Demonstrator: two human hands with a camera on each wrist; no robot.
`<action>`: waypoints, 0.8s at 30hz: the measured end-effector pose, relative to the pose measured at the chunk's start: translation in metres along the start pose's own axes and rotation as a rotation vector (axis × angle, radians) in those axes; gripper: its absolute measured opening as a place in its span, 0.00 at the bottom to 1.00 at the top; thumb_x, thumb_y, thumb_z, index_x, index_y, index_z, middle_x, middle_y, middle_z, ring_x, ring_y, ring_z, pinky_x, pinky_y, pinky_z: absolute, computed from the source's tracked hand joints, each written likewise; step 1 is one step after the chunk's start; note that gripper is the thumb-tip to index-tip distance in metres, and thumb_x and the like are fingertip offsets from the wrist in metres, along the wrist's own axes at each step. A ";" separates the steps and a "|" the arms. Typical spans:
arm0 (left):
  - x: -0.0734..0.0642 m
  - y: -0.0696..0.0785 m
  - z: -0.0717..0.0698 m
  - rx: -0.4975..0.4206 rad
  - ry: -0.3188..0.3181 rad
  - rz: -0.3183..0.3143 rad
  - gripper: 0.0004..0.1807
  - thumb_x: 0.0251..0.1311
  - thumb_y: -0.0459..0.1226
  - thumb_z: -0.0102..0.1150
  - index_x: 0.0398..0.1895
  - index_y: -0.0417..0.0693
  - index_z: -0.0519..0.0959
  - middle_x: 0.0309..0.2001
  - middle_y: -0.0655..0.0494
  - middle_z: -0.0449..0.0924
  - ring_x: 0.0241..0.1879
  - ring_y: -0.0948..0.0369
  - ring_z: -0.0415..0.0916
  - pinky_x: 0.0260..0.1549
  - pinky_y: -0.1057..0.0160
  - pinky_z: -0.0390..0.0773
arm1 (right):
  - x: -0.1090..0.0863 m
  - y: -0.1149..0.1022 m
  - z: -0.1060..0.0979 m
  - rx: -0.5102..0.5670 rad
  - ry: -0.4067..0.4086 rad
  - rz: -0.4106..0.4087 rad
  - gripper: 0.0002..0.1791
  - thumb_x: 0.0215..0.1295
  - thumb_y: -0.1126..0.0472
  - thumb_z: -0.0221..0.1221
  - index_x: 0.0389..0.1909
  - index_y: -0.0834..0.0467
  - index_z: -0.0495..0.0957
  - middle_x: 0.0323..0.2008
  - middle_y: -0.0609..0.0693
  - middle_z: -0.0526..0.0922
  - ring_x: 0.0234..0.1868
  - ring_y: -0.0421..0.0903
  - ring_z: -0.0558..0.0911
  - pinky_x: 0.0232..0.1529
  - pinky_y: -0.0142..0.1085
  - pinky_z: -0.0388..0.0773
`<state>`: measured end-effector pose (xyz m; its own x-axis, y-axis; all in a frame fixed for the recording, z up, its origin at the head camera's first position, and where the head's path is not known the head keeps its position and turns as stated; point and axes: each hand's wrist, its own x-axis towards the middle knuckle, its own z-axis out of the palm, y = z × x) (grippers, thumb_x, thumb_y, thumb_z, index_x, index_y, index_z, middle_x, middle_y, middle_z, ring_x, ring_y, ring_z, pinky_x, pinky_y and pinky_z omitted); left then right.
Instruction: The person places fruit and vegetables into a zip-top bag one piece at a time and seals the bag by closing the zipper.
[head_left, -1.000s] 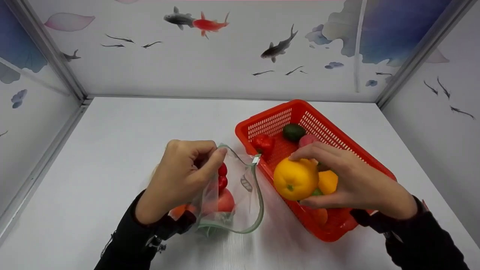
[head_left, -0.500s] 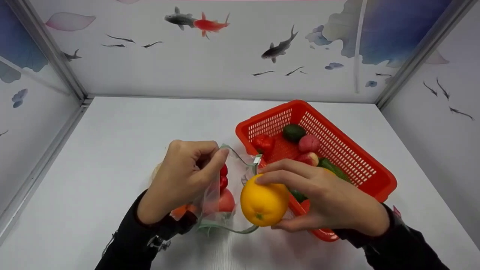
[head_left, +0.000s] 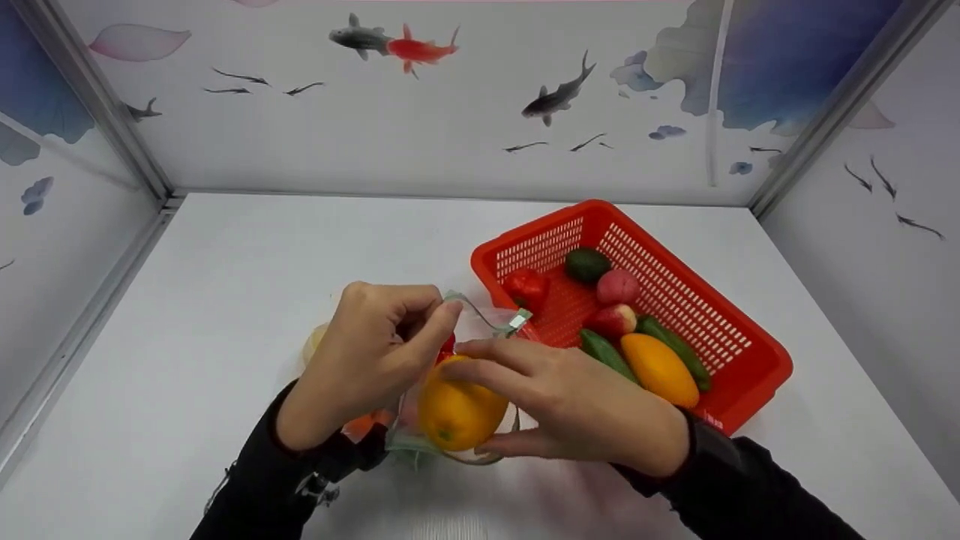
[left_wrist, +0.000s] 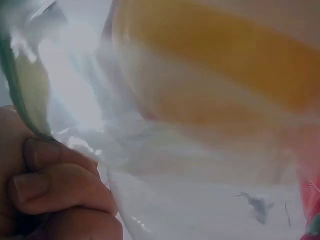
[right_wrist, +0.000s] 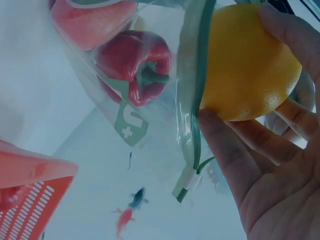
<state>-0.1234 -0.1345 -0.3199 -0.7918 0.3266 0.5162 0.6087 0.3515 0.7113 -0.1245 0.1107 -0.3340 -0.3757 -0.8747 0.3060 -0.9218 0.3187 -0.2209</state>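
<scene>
My left hand (head_left: 371,364) pinches the edge of a clear zip bag (right_wrist: 186,90) with a green seal and a small slider, keeping its mouth apart. In the right wrist view a red bell pepper (right_wrist: 132,65) and a pinkish-red round item (right_wrist: 92,22) show inside the bag. My right hand (head_left: 574,401) grips an orange (head_left: 459,411) between thumb and fingers, right at the bag's mouth. From the left wrist, the orange appears blurred through the plastic, above the curled left fingers (left_wrist: 65,192).
To the right stands a red plastic basket (head_left: 705,326). It holds a red pepper (head_left: 526,288), an avocado (head_left: 587,265), a pink round fruit (head_left: 619,287), a red-yellow fruit (head_left: 613,320), a mango (head_left: 660,370) and two green cucumber-like vegetables. Printed walls enclose the white table (head_left: 262,247).
My right hand has carried the orange left from over the basket to the bag's mouth, uncovering the mango and green vegetables. The left hand has stayed almost still, still pinching the bag.
</scene>
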 end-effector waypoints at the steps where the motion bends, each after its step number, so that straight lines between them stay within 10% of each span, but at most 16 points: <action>1: 0.000 0.000 0.000 0.001 -0.001 0.002 0.24 0.74 0.34 0.62 0.15 0.47 0.72 0.14 0.61 0.59 0.14 0.69 0.56 0.14 0.69 0.57 | 0.002 -0.001 0.002 -0.024 -0.005 0.004 0.39 0.66 0.40 0.72 0.73 0.51 0.72 0.68 0.50 0.81 0.56 0.43 0.87 0.54 0.33 0.87; 24: -0.001 0.004 0.002 -0.007 -0.002 -0.001 0.22 0.73 0.33 0.62 0.16 0.46 0.72 0.15 0.61 0.57 0.16 0.70 0.56 0.15 0.68 0.58 | 0.025 -0.012 0.029 -0.431 -0.058 0.061 0.47 0.64 0.39 0.73 0.77 0.53 0.63 0.67 0.54 0.73 0.51 0.47 0.88 0.41 0.32 0.87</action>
<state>-0.1199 -0.1316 -0.3188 -0.7924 0.3281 0.5142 0.6073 0.3461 0.7151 -0.1196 0.0743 -0.3507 -0.4365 -0.8645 0.2491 -0.8583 0.4832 0.1730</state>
